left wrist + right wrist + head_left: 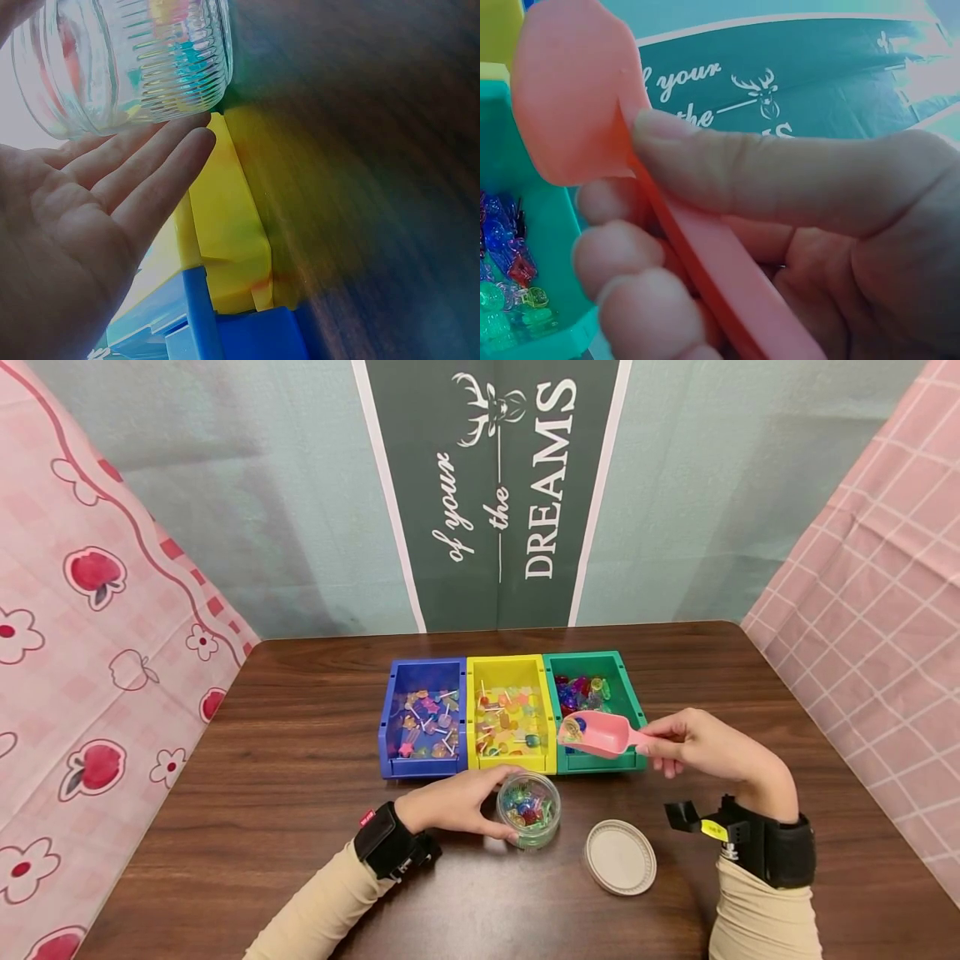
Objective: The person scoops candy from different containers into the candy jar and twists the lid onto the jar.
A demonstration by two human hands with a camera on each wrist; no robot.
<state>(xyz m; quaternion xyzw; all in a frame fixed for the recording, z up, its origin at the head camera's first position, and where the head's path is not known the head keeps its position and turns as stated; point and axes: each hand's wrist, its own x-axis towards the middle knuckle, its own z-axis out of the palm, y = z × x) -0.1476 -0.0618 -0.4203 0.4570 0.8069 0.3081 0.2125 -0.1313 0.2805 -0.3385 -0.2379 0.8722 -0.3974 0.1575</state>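
My right hand (701,745) grips the handle of a pink scoop (606,732), thumb along it and fingers curled beneath. A few small pieces, one yellowish and one blue, lie at the scoop's front, above the green bin (630,693). Colourful translucent trinkets (510,247) sit inside that bin. On the table, my left hand (459,802) holds a clear jar (542,835) between thumb and fingers. The jar is open at the top and has mixed coloured pieces inside. Its ribbed wall shows against the fingers (161,165) in the left wrist view.
A yellow bin (550,752) and a blue bin (386,739) with small candy-like charms stand joined beside the green one. A round off-white lid (620,857) lies right of the jar on the wooden table (300,710). Cloth hangs behind and at both sides.
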